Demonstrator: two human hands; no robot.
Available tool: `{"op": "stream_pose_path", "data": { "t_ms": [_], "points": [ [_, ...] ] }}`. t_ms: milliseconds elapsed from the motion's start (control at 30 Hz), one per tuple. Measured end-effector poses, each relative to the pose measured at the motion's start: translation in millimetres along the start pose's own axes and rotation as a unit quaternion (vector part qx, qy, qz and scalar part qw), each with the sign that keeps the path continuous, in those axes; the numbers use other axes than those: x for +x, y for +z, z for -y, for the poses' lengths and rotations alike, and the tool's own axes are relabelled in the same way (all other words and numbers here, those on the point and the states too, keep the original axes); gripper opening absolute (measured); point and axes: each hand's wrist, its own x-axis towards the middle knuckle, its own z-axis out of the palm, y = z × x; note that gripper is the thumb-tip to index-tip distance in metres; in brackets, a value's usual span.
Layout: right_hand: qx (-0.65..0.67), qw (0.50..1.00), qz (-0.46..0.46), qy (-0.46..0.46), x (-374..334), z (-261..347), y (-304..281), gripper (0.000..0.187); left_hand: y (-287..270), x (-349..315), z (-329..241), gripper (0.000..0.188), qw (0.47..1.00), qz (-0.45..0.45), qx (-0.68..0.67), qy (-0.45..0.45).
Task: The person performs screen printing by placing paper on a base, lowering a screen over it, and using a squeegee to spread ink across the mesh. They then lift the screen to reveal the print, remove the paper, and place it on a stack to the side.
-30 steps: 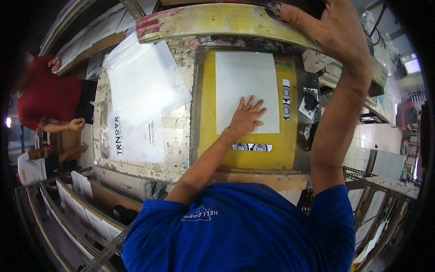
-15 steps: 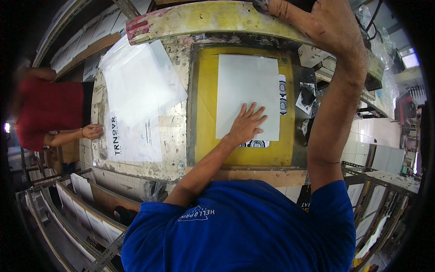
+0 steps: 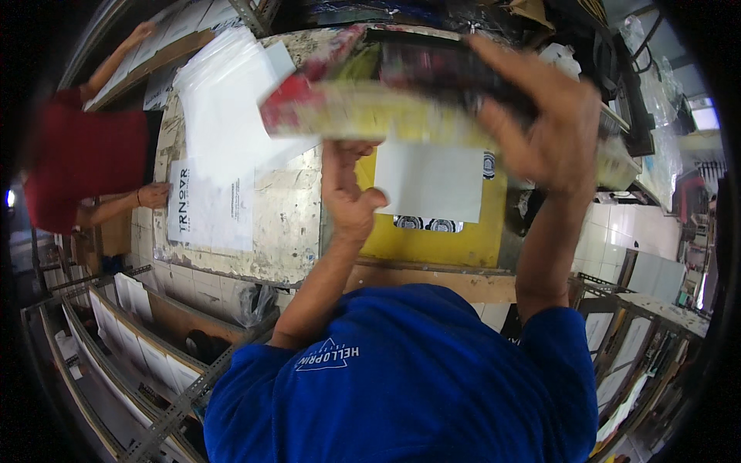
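A paint-stained wooden screen frame (image 3: 363, 112), yellow with red smears, is tilted above the work surface and blurred by motion. My right hand (image 3: 548, 127) grips its right part, thumb on the near side and fingers over the top, also blurred. At the frame's near left edge is my left hand (image 3: 351, 189), thumb held apart, its fingers partly hidden by the frame. Beneath lies a plain white sheet (image 3: 432, 181) on a yellow board (image 3: 432, 251). Black round seal prints (image 3: 428, 224) peek out past the sheet's near and right edges.
White plastic bags (image 3: 224, 108) are piled on the paint-spotted table (image 3: 289, 224) to the left. Another person in a red shirt (image 3: 93, 162) has a hand on a printed bag (image 3: 212, 204). Metal racks (image 3: 154, 339) stand at the near left and right.
The frame has come down and nearer, in my right hand. My left hand has left the white sheet and moved left to the frame's edge. The other person's printed bag has shifted.
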Motion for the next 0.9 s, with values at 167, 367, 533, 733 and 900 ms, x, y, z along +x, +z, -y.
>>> {"op": "stream_pose_path", "data": {
  "t_ms": [167, 367, 533, 733, 900],
  "points": [
    [0.016, 0.998, 0.017, 0.055, -80.0, 38.0, 35.2, 0.056, -54.9, -41.2, -41.5, 0.086, 0.972, -0.068, 0.113, -0.193],
    [0.187, 0.953, 0.124, 0.205, -156.4, 29.7, 130.0, 0.05, -123.1, -117.7, 14.3, 0.096, 0.934, 0.035, 0.294, -0.202],
    [0.037, 0.957, 0.239, 0.163, -187.2, 35.2, 172.0, 0.072, -132.9, -121.5, 28.5, 0.09, 0.857, 0.096, 0.504, -0.05],
    [0.009, 0.966, 0.185, 0.182, -165.2, -17.2, 212.2, 0.082, -133.8, -122.7, 22.3, 0.083, 0.837, 0.111, 0.529, -0.087],
    [-0.02, 0.98, 0.125, 0.155, -111.6, -91.3, 251.6, 0.084, -136.8, -125.3, 21.6, 0.086, 0.842, 0.106, 0.521, -0.086]
  ]
}}
